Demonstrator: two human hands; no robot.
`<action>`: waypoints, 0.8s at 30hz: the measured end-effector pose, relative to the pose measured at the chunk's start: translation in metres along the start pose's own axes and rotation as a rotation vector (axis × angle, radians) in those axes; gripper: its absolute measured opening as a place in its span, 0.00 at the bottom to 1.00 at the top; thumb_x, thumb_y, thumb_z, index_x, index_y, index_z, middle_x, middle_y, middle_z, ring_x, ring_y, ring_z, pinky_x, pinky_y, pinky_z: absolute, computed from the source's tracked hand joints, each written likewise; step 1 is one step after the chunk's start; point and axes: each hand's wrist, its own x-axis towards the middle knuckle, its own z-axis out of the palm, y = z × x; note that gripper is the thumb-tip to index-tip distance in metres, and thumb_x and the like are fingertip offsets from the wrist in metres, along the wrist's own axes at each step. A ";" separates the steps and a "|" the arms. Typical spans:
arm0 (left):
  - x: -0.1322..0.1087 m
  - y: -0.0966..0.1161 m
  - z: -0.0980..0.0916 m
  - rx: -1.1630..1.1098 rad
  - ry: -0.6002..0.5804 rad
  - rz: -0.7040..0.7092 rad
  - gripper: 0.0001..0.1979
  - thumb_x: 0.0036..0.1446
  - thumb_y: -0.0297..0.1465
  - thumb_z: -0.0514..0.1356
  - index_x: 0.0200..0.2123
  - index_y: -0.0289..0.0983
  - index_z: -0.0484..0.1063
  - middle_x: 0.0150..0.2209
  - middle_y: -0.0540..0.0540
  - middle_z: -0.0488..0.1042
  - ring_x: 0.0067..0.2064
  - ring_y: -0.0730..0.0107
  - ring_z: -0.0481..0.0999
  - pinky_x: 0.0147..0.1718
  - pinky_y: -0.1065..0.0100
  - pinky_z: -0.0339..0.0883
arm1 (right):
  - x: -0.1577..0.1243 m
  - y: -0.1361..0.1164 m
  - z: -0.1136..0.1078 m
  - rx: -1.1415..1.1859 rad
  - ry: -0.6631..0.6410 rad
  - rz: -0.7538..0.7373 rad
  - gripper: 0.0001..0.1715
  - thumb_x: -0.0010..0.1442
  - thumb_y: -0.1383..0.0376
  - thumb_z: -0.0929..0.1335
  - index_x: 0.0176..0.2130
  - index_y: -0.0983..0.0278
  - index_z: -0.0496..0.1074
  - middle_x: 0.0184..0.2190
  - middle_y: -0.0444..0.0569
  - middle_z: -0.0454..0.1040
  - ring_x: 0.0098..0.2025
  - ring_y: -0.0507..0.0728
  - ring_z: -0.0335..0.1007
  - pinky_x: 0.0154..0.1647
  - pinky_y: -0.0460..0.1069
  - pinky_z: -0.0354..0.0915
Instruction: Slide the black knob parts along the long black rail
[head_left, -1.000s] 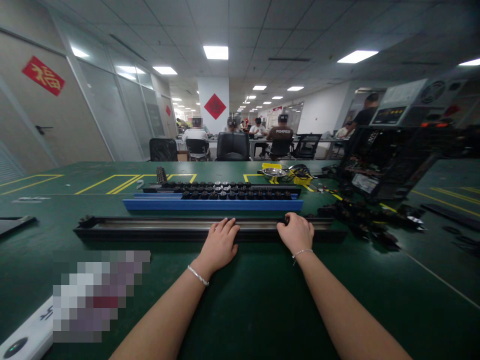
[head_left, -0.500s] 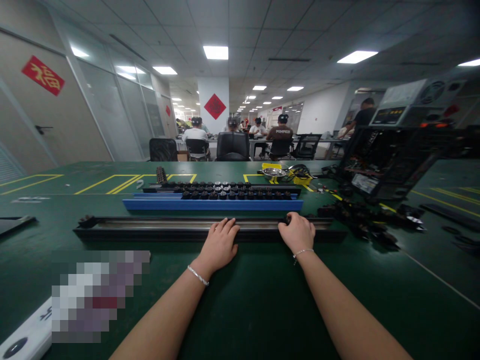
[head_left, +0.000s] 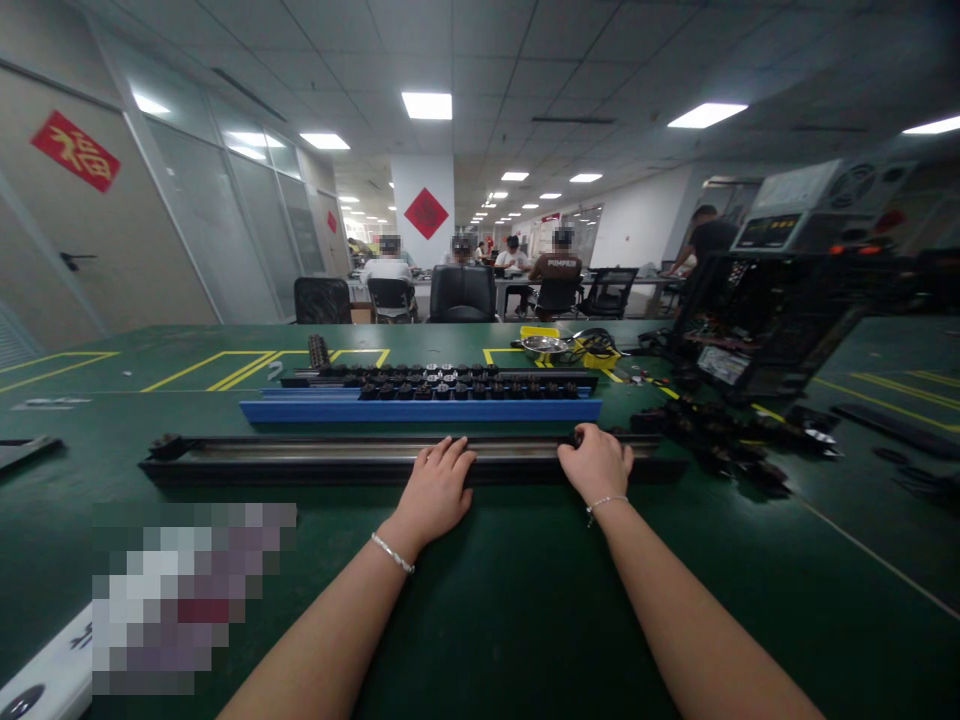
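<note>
A long black rail (head_left: 285, 468) with a pale metallic channel lies across the table in front of me. My left hand (head_left: 437, 488) rests on its middle, fingers stretched over the channel and thumb apart. Toward the rail's right end, my right hand (head_left: 598, 467) is closed around a small black part (head_left: 576, 437), mostly hidden by the fingers, at the channel. A black piece (head_left: 166, 446) sits at the rail's left end. Just behind lies a blue rail (head_left: 420, 411) with a row of small black parts (head_left: 461, 388) along it; another black rail with similar parts is behind that.
Loose black parts (head_left: 720, 440) are heaped at right, before an open computer case (head_left: 739, 330). A metal bowl (head_left: 544, 345) and yellow trays stand at the back. A white object (head_left: 52, 660), partly pixelated, lies front left. People sit at far desks.
The whole view has shifted slightly, with the rails and background a little further left. Both hands keep nearly the same pose on the black rail.
</note>
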 end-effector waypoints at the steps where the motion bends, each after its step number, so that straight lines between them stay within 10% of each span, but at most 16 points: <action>1: 0.000 0.000 0.000 -0.001 0.001 -0.002 0.25 0.52 0.32 0.57 0.54 0.39 0.63 0.61 0.42 0.60 0.62 0.54 0.56 0.58 0.52 0.53 | 0.000 0.000 0.000 0.004 0.000 0.001 0.21 0.50 0.64 0.61 0.44 0.64 0.67 0.43 0.52 0.72 0.53 0.62 0.59 0.58 0.62 0.42; 24: 0.000 0.001 -0.001 -0.003 -0.007 -0.012 0.24 0.52 0.32 0.57 0.54 0.40 0.63 0.61 0.42 0.60 0.62 0.55 0.56 0.58 0.52 0.52 | 0.003 0.002 -0.004 -0.013 -0.038 0.025 0.23 0.50 0.63 0.62 0.47 0.64 0.66 0.43 0.53 0.72 0.52 0.62 0.61 0.60 0.64 0.40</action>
